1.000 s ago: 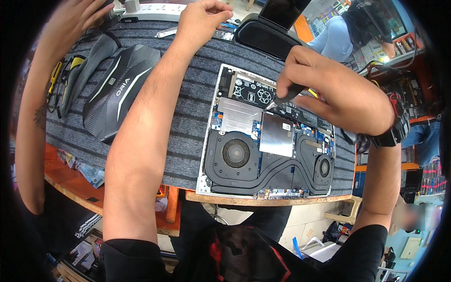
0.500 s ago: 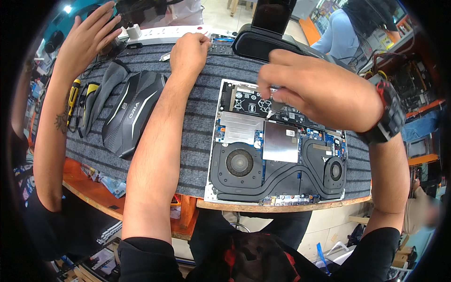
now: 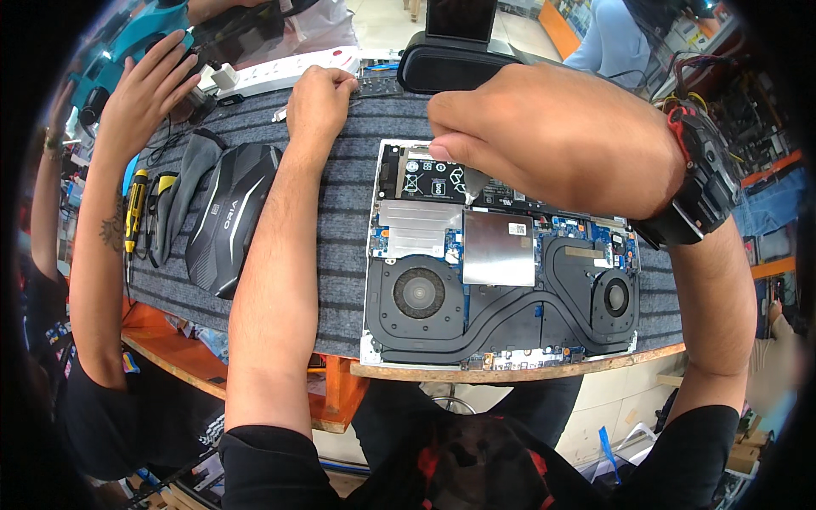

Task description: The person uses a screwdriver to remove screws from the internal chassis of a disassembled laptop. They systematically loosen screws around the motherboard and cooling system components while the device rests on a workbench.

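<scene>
An opened laptop [image 3: 501,306] lies before me with two fans, black heat pipes and a square metal plate [image 3: 501,248] exposed. Above its black battery [image 3: 433,178] is my right hand [image 3: 544,136], fingers curled in a pinch. From beneath it a small grey tool with a pale tip [image 3: 473,189] points down at the gap between battery and plate; its kind is unclear. My left hand [image 3: 319,104] is closed near a white power strip [image 3: 293,71], beside a dark narrow board [image 3: 378,87]. What its fingers hold, if anything, is hidden.
Left of my left forearm lie a black patterned box [image 3: 234,221], a grey cloth [image 3: 183,178] and a yellow-black screwdriver [image 3: 133,212]. Another person's spread hand [image 3: 146,98] is at the far left. A black stand [image 3: 459,66] stands behind the laptop. A grey striped mat [image 3: 340,289] covers the table.
The whole view has shifted slightly. My right hand has turned and moved a little left over the battery, thumb now lower-left; the tool's tip stays near the plate's upper corner. My left hand looks unchanged.
</scene>
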`<state>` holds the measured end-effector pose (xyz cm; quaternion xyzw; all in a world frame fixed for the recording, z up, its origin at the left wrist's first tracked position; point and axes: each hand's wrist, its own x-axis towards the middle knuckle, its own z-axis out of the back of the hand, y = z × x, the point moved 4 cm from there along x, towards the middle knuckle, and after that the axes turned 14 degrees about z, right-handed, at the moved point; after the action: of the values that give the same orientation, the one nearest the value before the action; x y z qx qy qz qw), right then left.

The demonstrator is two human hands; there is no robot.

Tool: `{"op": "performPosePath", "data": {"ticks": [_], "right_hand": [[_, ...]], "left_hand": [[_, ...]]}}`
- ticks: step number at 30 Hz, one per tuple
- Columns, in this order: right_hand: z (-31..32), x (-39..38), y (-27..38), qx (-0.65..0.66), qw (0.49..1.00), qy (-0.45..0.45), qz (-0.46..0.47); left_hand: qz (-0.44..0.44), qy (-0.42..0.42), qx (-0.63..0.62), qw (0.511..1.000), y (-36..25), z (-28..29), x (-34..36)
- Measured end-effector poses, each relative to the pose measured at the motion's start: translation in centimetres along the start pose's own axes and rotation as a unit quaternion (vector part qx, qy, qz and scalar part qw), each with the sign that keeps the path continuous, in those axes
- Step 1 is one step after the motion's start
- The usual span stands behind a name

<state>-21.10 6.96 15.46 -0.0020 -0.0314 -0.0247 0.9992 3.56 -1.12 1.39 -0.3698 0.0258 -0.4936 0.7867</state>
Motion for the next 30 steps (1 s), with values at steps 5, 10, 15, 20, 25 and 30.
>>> {"op": "performPosePath", "data": {"ticks": [5,10,15,20,25,30], "right_hand": [[-0.9,-0.3,-0.6,-0.022,0.999,-0.035,0.035],[-0.5,-0.2,-0.3,-0.004,1.000,-0.003,-0.009],[-0.5,-1.2,-0.6,0.067,0.995,-0.017,0.071],[0.3,0.3,-0.3,0.020,0.988,0.125,-0.092],[1.0,-0.1,0.2,0.046,0.985,0.141,-0.092],[0.9,-0.6,-0.5,0.063,0.994,0.089,0.000]], "left_hand": [[-0.022,-0.004,0.018,1.000,0.1,-1.0,0.1],[-0.012,-0.022,0.020,0.999,-0.1,-1.2,0.3],[-0.003,-0.024,0.028,0.999,-0.3,-0.8,0.2],[0.012,-0.054,0.000,0.998,0.1,0.1,0.3],[-0.024,-0.085,-0.045,0.995,-1.4,0.4,-0.1],[-0.161,-0.092,-0.170,0.968,-4.6,0.7,-2.0]]}}
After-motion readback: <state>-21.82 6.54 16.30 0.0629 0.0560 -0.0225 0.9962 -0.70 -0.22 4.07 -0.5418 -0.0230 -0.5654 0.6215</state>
